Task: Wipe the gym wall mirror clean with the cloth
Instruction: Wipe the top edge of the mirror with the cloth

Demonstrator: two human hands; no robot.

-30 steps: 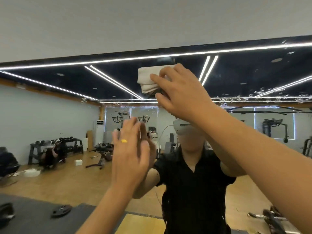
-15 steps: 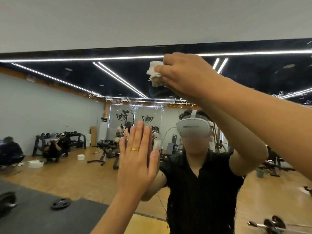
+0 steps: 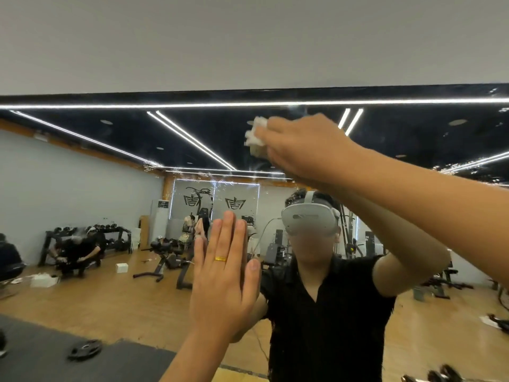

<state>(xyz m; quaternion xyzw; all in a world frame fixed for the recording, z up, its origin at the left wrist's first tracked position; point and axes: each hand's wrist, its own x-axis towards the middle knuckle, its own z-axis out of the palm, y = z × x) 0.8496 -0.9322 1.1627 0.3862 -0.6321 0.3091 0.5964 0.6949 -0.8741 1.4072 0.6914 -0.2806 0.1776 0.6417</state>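
Observation:
The wall mirror (image 3: 115,205) fills the lower two thirds of the head view and reflects the gym and me. My right hand (image 3: 305,147) is raised near the mirror's top edge and grips a crumpled white cloth (image 3: 256,133), holding it against the glass. Only the cloth's left part shows past my fingers. My left hand (image 3: 225,274) lies flat on the mirror lower down, fingers straight and together, a gold ring on one finger. Small wet specks dot the glass (image 3: 192,175) around a band below the cloth.
Above the mirror's dark top edge (image 3: 165,96) runs a plain white wall (image 3: 248,42). The reflection shows a wooden gym floor, a dumbbell rack, benches, machines and other people behind me.
My right hand has slid the cloth across the upper glass to the right and bunched it up smaller. My left hand stays flat on the mirror. The view has shifted slightly.

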